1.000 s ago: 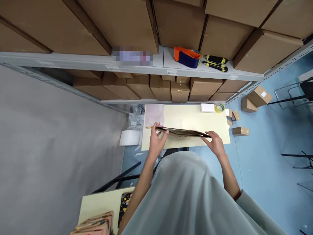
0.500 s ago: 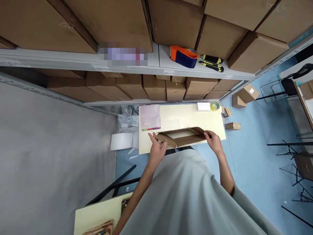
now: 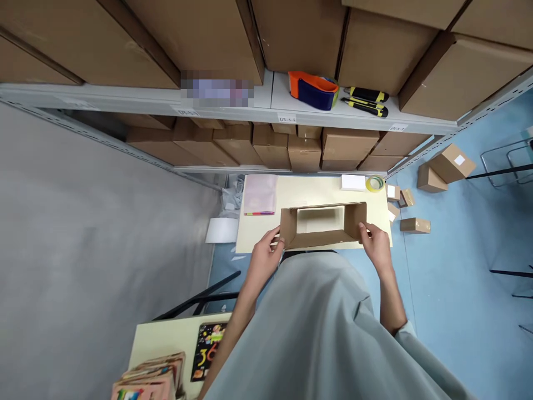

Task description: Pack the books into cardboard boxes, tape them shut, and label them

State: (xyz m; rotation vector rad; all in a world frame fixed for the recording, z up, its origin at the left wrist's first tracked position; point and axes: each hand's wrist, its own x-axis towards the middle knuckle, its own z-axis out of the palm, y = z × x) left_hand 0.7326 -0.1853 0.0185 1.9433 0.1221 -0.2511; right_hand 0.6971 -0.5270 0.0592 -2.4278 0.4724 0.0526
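Steel shelving (image 3: 266, 114) loaded with brown cartons (image 3: 208, 33) is filling the upper view. A pale worktop (image 3: 316, 191) is being stood at below it.

A cardboard box (image 3: 320, 240) is being held at the worktop's near edge, squared into a rectangle with its walls upright and its top open. The pale patch inside may be the worktop showing through an unclosed bottom. That is not being resolved at this size.

Step in hand, as judged: the box is being erected and held in shape. A next move on the flaps would call for one end to be steadied while the other hand is freed.

Grip: the left hand (image 3: 266, 258) is being closed on the box's left end wall at the corner. The right hand (image 3: 377, 241) is being closed on the right end wall, fingers wrapped to the cardboard.

A pink sheet (image 3: 260, 194), white pad (image 3: 353, 182) and tape roll (image 3: 375, 183) are lying along the far edge, apart from the box.
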